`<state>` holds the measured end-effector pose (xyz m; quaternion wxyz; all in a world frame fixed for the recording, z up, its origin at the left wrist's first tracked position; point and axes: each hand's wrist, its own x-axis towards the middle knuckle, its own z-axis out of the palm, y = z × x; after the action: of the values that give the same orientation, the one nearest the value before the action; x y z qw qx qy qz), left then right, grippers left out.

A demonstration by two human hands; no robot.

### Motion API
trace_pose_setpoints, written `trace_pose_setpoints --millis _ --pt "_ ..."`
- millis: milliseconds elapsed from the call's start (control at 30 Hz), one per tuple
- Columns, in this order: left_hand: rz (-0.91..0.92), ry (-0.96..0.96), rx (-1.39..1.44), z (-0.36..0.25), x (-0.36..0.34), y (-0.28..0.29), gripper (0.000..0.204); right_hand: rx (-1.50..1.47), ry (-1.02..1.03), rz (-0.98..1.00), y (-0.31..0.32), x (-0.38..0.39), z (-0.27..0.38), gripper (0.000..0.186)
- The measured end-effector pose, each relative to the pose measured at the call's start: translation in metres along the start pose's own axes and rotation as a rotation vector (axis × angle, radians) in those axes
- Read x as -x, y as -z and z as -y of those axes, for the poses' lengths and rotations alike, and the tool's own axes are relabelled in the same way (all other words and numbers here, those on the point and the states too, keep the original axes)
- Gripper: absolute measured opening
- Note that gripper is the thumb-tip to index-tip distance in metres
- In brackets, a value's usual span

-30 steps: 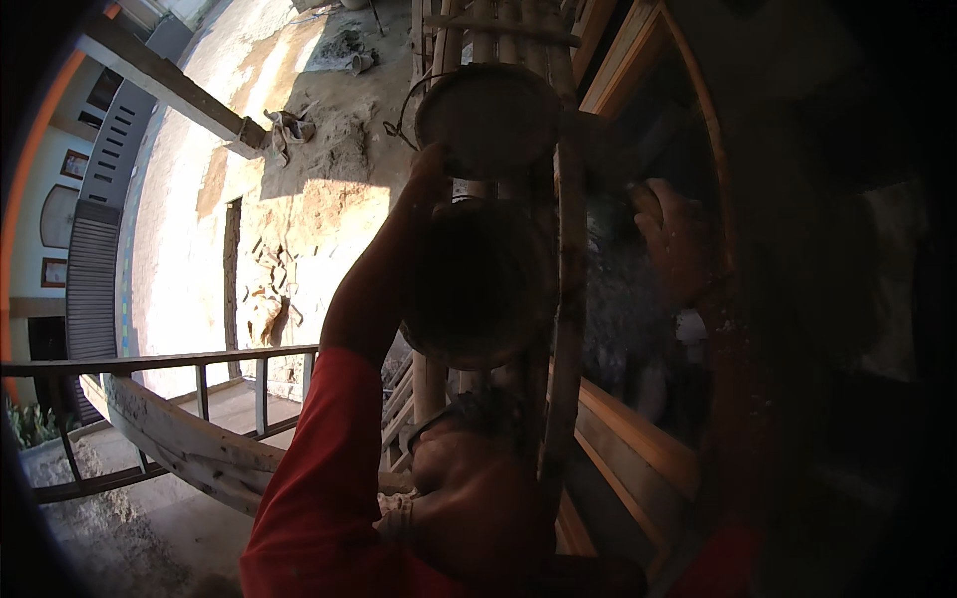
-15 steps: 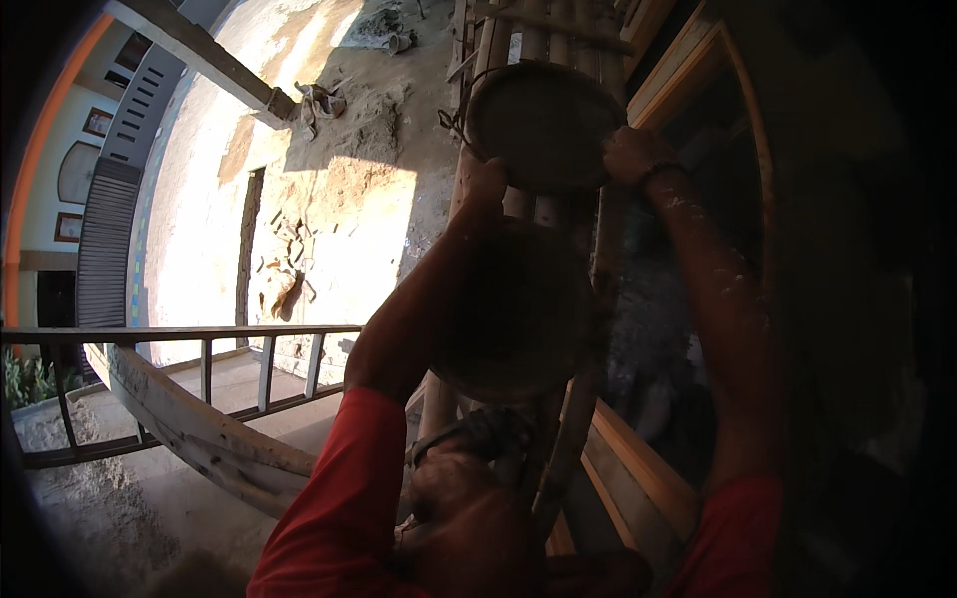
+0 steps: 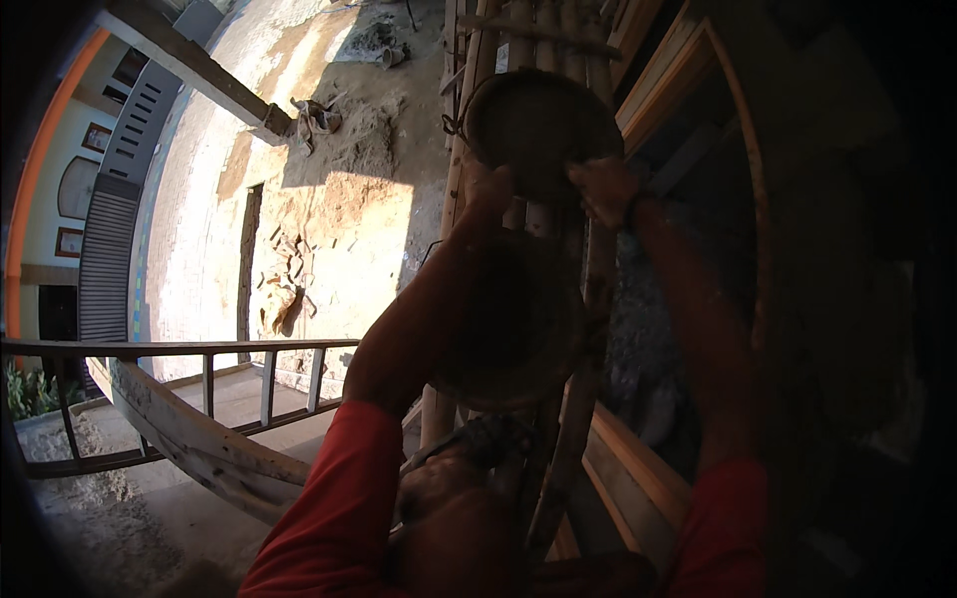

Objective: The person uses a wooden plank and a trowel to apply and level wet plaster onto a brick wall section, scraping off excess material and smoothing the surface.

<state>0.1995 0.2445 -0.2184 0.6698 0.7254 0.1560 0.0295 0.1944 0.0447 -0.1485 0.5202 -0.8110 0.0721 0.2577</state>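
A round, shallow metal pan [image 3: 543, 125] sits below me against the bamboo poles [image 3: 518, 50]. My left hand [image 3: 488, 191] grips its near rim on the left side. My right hand [image 3: 601, 189], with a dark band at the wrist, grips the rim on the right side. Both arms wear red sleeves. Between my forearms hangs a second round dark shape [image 3: 508, 319], much like another pan; what carries it is hidden in shadow.
Bamboo scaffold poles [image 3: 588, 329] run down the middle. A wooden frame [image 3: 688, 70] and dark wall lie to the right. Far below on the left are sunlit sandy ground [image 3: 339, 219], rubble, a railing [image 3: 199, 349] and a wooden plank [image 3: 189, 439].
My right hand came into view and took hold of the pan's rim beside my left hand. The pan has shifted right in the picture.
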Motion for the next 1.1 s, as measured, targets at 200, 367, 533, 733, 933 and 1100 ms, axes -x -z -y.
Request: trace_pose_setpoints --millis 200,367,533,733,933,1100 --pt "0.145 0.051 0.078 -0.004 0.001 0.023 0.037 -0.006 0.047 -0.066 -0.009 0.006 -0.004 0.041" --pt "0.267 0.198 0.086 0.008 -0.015 0.04 0.024 -0.028 0.054 -0.069 -0.022 0.011 0.004 0.041" --pt "0.31 0.22 0.137 0.03 -0.023 0.053 0.025 -0.068 0.075 -0.063 -0.032 0.015 0.01 0.038" --pt "0.421 0.264 0.098 0.02 -0.016 0.066 0.036 -0.141 0.136 -0.08 -0.04 0.018 0.008 0.037" --pt "0.458 0.25 0.064 0.016 -0.014 0.071 0.05 -0.118 0.136 -0.167 -0.046 0.022 0.017 0.037" --pt "0.49 0.277 0.079 0.02 -0.018 0.072 0.057 -0.121 0.185 -0.196 -0.039 0.023 0.029 0.036"
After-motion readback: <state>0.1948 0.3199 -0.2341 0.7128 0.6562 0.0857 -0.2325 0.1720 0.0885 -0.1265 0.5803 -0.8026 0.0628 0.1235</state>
